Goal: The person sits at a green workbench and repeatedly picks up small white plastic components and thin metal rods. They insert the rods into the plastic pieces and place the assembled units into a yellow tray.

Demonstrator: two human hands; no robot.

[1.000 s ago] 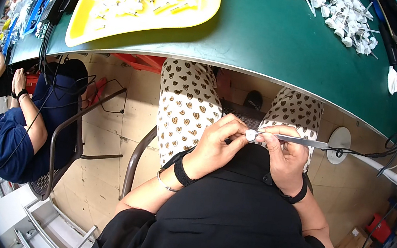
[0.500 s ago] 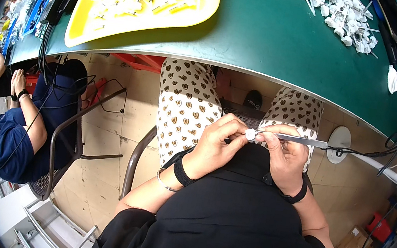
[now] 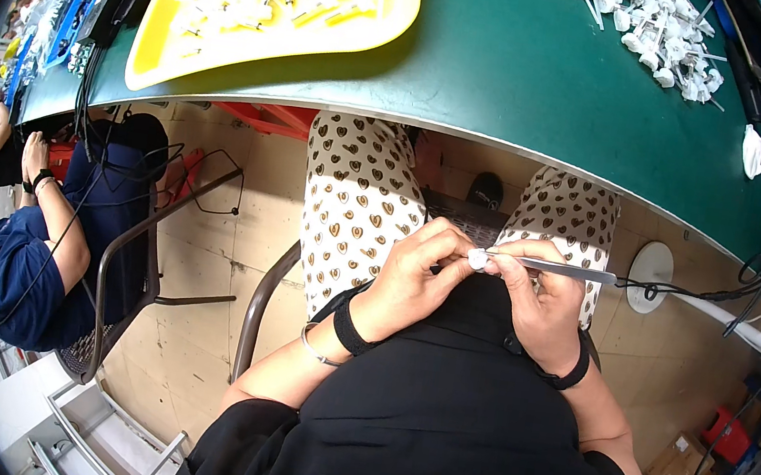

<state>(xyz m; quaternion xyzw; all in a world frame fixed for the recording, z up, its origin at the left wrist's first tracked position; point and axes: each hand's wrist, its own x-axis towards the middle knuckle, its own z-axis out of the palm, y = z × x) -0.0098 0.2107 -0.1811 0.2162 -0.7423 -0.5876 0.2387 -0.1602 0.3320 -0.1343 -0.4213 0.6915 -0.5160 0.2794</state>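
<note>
While a seated person works over their lap below the edge of a green-topped workbench (image 3: 536, 75), the left hand (image 3: 414, 276) pinches a small white plastic part (image 3: 477, 259) between thumb and fingertips. The right hand (image 3: 541, 297) has its fingers closed on thin metal tweezers (image 3: 568, 271), whose tip meets the part. Held over open floor, the part could slip and drop if either grip loosens. Count: one part in hand, one pair of tweezers, one yellow tray (image 3: 158, 64) of white pieces, one loose heap of white parts (image 3: 658, 29), uncountable.
</note>
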